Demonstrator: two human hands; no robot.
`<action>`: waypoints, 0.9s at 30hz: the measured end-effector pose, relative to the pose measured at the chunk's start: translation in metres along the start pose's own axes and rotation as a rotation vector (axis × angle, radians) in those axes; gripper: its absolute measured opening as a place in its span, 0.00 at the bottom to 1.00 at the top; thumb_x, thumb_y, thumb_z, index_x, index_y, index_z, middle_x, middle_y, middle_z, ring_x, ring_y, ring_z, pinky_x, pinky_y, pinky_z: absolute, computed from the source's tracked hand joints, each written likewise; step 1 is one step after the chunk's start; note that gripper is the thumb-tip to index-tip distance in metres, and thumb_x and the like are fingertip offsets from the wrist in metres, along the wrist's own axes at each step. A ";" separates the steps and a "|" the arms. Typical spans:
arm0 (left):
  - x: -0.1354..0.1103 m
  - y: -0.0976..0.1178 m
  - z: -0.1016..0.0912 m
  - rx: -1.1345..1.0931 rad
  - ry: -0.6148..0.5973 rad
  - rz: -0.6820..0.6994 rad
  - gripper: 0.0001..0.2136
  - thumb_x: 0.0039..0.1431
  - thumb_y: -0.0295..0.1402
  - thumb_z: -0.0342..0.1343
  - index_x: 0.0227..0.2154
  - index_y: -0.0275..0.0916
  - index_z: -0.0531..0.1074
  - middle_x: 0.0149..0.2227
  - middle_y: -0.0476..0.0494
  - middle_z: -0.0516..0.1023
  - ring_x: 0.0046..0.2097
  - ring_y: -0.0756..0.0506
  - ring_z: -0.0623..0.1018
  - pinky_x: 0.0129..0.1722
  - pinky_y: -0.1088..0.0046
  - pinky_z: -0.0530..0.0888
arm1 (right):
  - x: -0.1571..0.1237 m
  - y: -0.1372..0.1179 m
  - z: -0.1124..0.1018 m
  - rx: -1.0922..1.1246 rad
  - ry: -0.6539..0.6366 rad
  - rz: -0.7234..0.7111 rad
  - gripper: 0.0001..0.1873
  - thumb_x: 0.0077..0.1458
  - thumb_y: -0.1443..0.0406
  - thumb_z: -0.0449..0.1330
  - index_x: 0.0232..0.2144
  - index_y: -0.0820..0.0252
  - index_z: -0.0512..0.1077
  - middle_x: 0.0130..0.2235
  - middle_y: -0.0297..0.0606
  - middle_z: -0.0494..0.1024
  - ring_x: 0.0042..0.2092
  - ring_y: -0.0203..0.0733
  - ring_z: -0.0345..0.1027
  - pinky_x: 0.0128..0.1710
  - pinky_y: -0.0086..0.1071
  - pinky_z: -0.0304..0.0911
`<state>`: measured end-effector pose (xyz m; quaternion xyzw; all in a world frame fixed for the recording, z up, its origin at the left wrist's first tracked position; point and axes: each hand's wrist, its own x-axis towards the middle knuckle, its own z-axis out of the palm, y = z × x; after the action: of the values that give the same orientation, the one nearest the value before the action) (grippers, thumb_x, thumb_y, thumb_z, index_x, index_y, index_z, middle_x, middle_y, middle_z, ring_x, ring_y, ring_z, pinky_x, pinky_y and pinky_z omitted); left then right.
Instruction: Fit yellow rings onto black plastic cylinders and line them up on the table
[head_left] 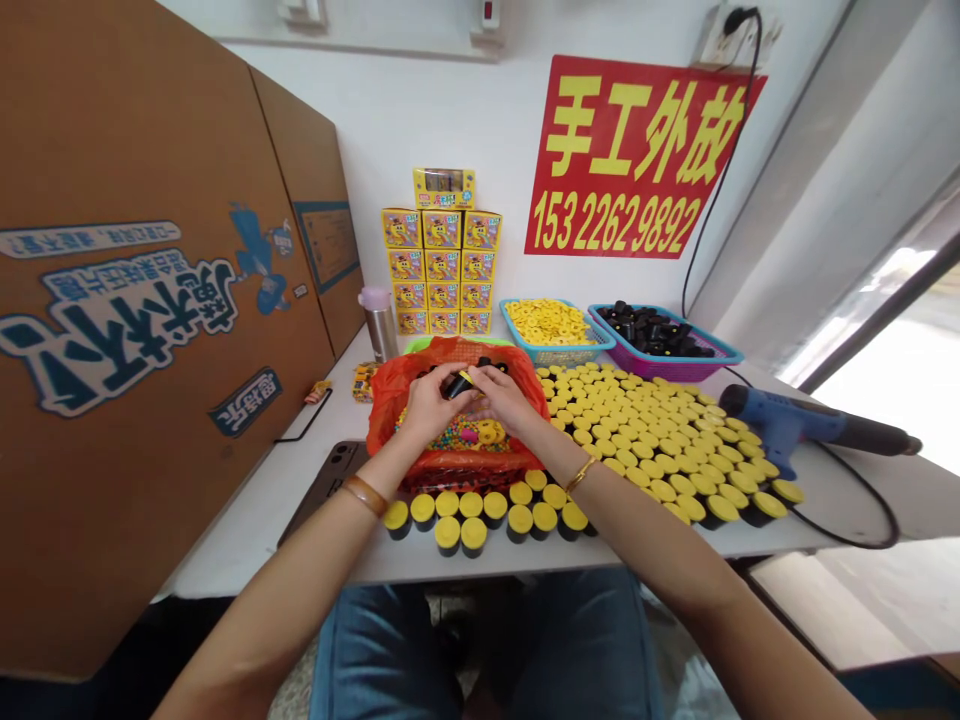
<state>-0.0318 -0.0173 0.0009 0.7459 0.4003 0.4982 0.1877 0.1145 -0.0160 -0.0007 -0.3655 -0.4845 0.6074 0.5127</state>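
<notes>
Both hands meet above a basket lined with a red plastic bag (390, 425). My left hand (433, 402) has its fingers wrapped round a small black cup (458, 385), which lies tilted. A bit of yellow shows at the cup's end, where my right hand (501, 395) pinches it; this looks like a yellow lid (466, 377), partly hidden by the fingers. Beneath the hands lie many small coloured beads (450, 436) and a yellow scoop-like piece (491, 432). More black cups (491, 366) sit at the back of the bag.
Many yellow-lidded black cups (637, 430) stand on the right, with several along the front edge. Behind are a basket of yellow lids (551, 325) and a basket of black cups (652, 332). A blue heat gun (795, 420), a phone (330, 480), a tumbler (380, 325) and a large carton (150, 350) flank them.
</notes>
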 end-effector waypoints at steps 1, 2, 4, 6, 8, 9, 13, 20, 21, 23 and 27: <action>-0.001 -0.001 -0.001 0.034 -0.013 0.015 0.17 0.51 0.31 0.63 0.45 0.38 0.76 0.41 0.43 0.82 0.42 0.45 0.80 0.45 0.67 0.75 | -0.001 0.001 0.000 -0.056 0.061 -0.094 0.14 0.46 0.57 0.69 0.30 0.57 0.69 0.25 0.30 0.76 0.26 0.36 0.70 0.25 0.28 0.68; -0.001 -0.002 -0.001 0.049 -0.037 0.035 0.18 0.51 0.32 0.64 0.46 0.38 0.75 0.42 0.42 0.82 0.43 0.44 0.80 0.46 0.66 0.75 | -0.001 0.001 -0.001 -0.100 0.100 -0.174 0.14 0.44 0.60 0.71 0.29 0.57 0.70 0.26 0.30 0.76 0.27 0.35 0.70 0.25 0.27 0.67; -0.001 -0.006 0.000 0.010 -0.115 0.061 0.21 0.49 0.35 0.66 0.47 0.38 0.75 0.43 0.42 0.81 0.43 0.44 0.80 0.46 0.66 0.75 | -0.004 0.001 -0.006 -0.130 0.116 -0.246 0.13 0.40 0.63 0.72 0.26 0.58 0.72 0.26 0.31 0.77 0.28 0.33 0.70 0.28 0.25 0.67; -0.001 -0.010 0.003 -0.069 -0.202 0.056 0.24 0.47 0.39 0.68 0.48 0.37 0.74 0.39 0.42 0.80 0.39 0.45 0.79 0.41 0.67 0.76 | -0.009 0.000 -0.014 -0.094 0.091 -0.186 0.13 0.40 0.62 0.72 0.25 0.60 0.73 0.26 0.32 0.77 0.28 0.33 0.70 0.29 0.26 0.68; -0.001 -0.008 0.004 -0.088 -0.243 0.072 0.24 0.46 0.43 0.69 0.45 0.37 0.75 0.38 0.42 0.79 0.37 0.45 0.78 0.36 0.69 0.76 | -0.015 -0.002 -0.022 -0.033 0.049 -0.079 0.14 0.41 0.60 0.72 0.25 0.61 0.74 0.26 0.33 0.77 0.26 0.34 0.70 0.28 0.28 0.69; -0.001 -0.006 0.004 -0.067 -0.247 0.100 0.23 0.45 0.44 0.69 0.43 0.38 0.76 0.40 0.41 0.78 0.38 0.45 0.78 0.35 0.70 0.76 | -0.018 -0.003 -0.026 -0.001 0.032 -0.036 0.15 0.41 0.59 0.73 0.25 0.61 0.73 0.26 0.33 0.77 0.26 0.34 0.70 0.27 0.28 0.69; -0.001 0.012 0.002 0.009 -0.288 0.259 0.22 0.47 0.45 0.68 0.42 0.40 0.76 0.44 0.40 0.76 0.45 0.42 0.77 0.44 0.65 0.76 | -0.029 -0.010 -0.036 0.088 0.006 0.054 0.20 0.35 0.63 0.76 0.27 0.60 0.69 0.26 0.32 0.77 0.28 0.35 0.72 0.26 0.28 0.71; -0.003 0.059 0.010 0.116 -0.342 0.440 0.19 0.51 0.45 0.65 0.43 0.41 0.73 0.41 0.42 0.79 0.44 0.41 0.77 0.48 0.61 0.74 | -0.061 -0.041 -0.041 0.032 -0.194 0.029 0.18 0.39 0.60 0.73 0.32 0.62 0.74 0.30 0.32 0.77 0.31 0.33 0.71 0.29 0.27 0.70; -0.004 0.066 0.013 0.109 -0.385 0.470 0.19 0.52 0.45 0.65 0.44 0.42 0.73 0.42 0.42 0.79 0.45 0.41 0.77 0.50 0.60 0.74 | -0.069 -0.046 -0.044 -0.018 -0.189 -0.010 0.19 0.38 0.61 0.73 0.33 0.61 0.75 0.31 0.33 0.77 0.32 0.35 0.72 0.31 0.29 0.71; -0.004 0.078 0.017 0.086 -0.470 0.525 0.22 0.51 0.46 0.65 0.47 0.43 0.72 0.47 0.40 0.77 0.52 0.38 0.75 0.54 0.57 0.72 | -0.092 -0.054 -0.059 -0.188 -0.088 -0.128 0.19 0.38 0.63 0.73 0.36 0.59 0.76 0.34 0.34 0.78 0.36 0.38 0.73 0.36 0.32 0.71; 0.002 0.072 0.009 0.080 -0.354 0.489 0.37 0.43 0.49 0.69 0.56 0.43 0.67 0.58 0.35 0.68 0.62 0.32 0.66 0.59 0.51 0.68 | -0.164 -0.057 -0.134 -0.644 0.806 -0.452 0.16 0.48 0.57 0.65 0.39 0.58 0.77 0.36 0.39 0.78 0.37 0.42 0.72 0.39 0.39 0.70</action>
<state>0.0058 -0.0581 0.0470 0.9021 0.1894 0.3747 0.0995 0.2902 -0.1472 0.0097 -0.5937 -0.4776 0.1162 0.6371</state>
